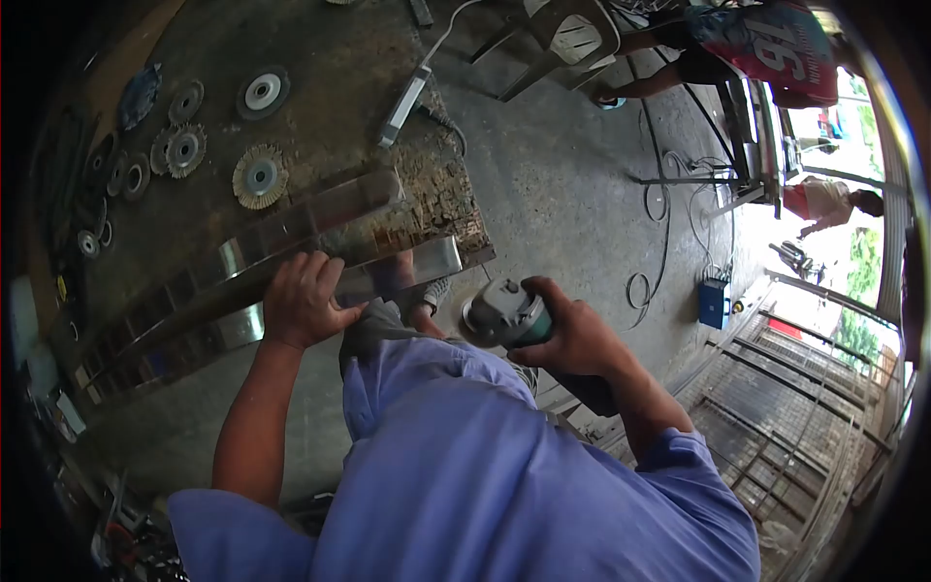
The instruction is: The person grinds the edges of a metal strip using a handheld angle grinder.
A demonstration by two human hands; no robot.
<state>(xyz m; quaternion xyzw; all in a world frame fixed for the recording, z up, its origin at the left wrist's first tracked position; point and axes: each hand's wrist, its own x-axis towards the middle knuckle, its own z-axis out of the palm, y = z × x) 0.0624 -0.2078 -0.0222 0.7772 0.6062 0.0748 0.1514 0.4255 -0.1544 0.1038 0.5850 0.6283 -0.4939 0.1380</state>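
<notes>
My right hand (588, 335) is closed around the body of an angle grinder (502, 307), held out to the right, apart from the table. My left hand (305, 299) grips a long, shiny flat metal bar (427, 264) near the table's edge, its fingers curled over the top and the thumb pointing right. Beside it on the table lies a second polished metal bar (335, 204), running roughly parallel. The undersides of the left fingers are hidden.
The worn worktable (330, 107) carries several grinding discs, including a frayed disc (260, 177) and a white-centred disc (262, 92). A power strip (405, 107) lies near its edge. Beyond are a plastic chair (585, 39), floor cables, a blue box (714, 303) and other people.
</notes>
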